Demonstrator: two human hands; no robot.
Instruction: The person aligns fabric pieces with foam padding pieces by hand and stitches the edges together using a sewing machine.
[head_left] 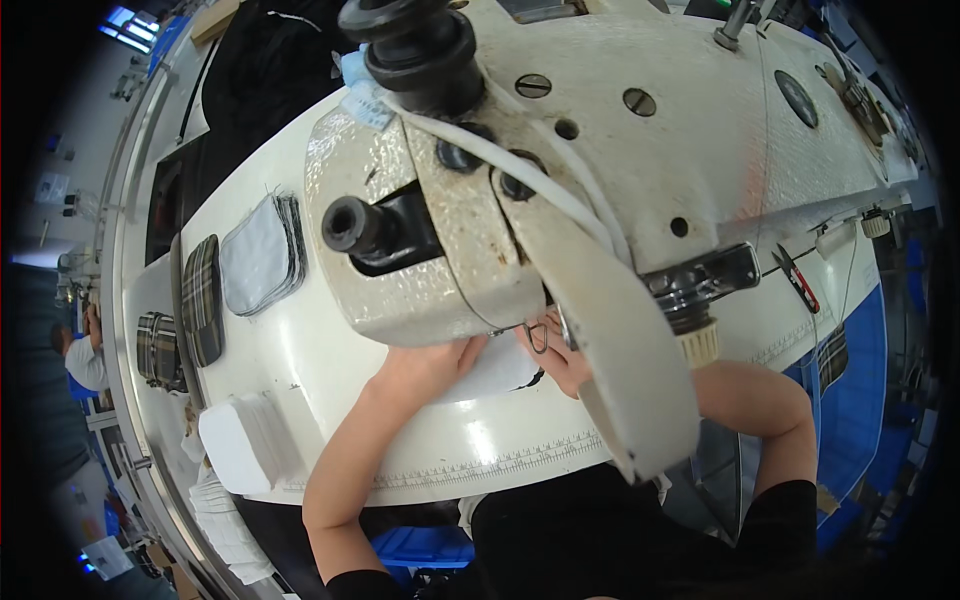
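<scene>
A sewing machine with a worn cream-coloured head fills the upper middle and hides much of the work under it. Below its front end lies a pale fabric piece with a dark edge at its right corner. My left hand rests on the left part of this piece, thumb toward the middle; the machine head covers its other fingers. My right hand is at the piece's right side, its visible fingers bent and close together at the fabric. A light curved guard partly covers that hand.
Left on the table stand stacks of grey fabric pieces, plaid pieces and white pieces. Red-handled snips lie at the right. A printed ruler follows the front edge. Another person is far left.
</scene>
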